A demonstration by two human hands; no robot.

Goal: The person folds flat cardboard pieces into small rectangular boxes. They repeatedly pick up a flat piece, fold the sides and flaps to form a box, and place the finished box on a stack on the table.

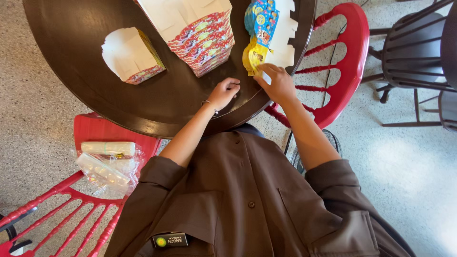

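Observation:
My right hand [280,84] reaches to the near end of a row of flat yellow and blue die-cut cardboard blanks [264,35] on the dark round table [85,62], with its fingers on the closest yellow and white blank [257,56]. My left hand [223,92] rests curled on the tabletop just left of it, fingers closed, nothing visible in it. A thin bracelet sits on the left wrist.
A fanned stack of red-patterned flat cartons [202,38] lies at the table's far middle, a smaller stack [131,56] to its left. A red chair [93,131] at left holds plastic-wrapped packets [107,164]. Another red chair [350,57] and dark chairs [414,47] stand right.

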